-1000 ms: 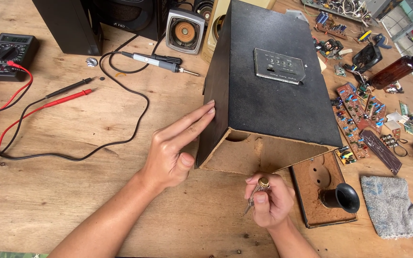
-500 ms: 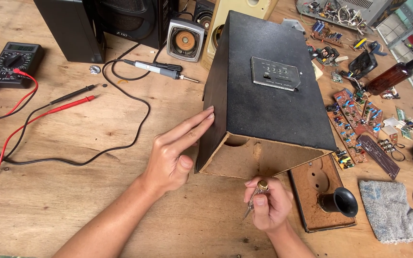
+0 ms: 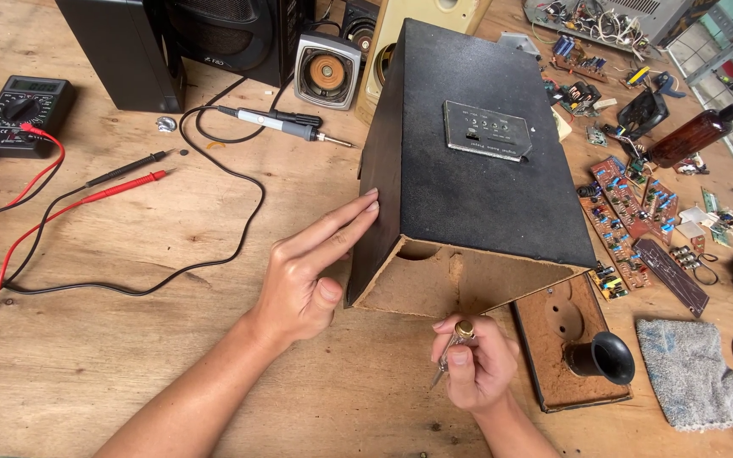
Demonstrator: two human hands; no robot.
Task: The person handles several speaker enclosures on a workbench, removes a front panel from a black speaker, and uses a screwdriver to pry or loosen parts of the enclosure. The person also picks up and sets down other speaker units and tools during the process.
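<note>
A big black speaker box (image 3: 477, 170) lies on its side on the wooden surface (image 3: 129, 339). Its open end faces the person, and you can see the bare brown wood inside.

The left hand (image 3: 311, 271) is open, with flat, straight fingers pressed against the left side of the box. It looks like the hand is there to keep the box from sliding.

The right hand (image 3: 472, 365) is closed around a small screwdriver (image 3: 453, 346). The clear handle with a gold cap sticks up near the thumb, and the thin tip points down and to the left. The hand is just in front of the open end of the box, close to it but not inside.

Just to the right of this hand lies a brown board (image 3: 557, 326) with a black tube (image 3: 601, 358) stuck in it. It seems to be the panel that fits the box's open end. A grey cloth (image 3: 689, 373) lies beside it.

Further away are small circuit boards (image 3: 638, 212), a soldering iron (image 3: 277, 125) and a meter (image 3: 19, 110) with red and black wires.
</note>
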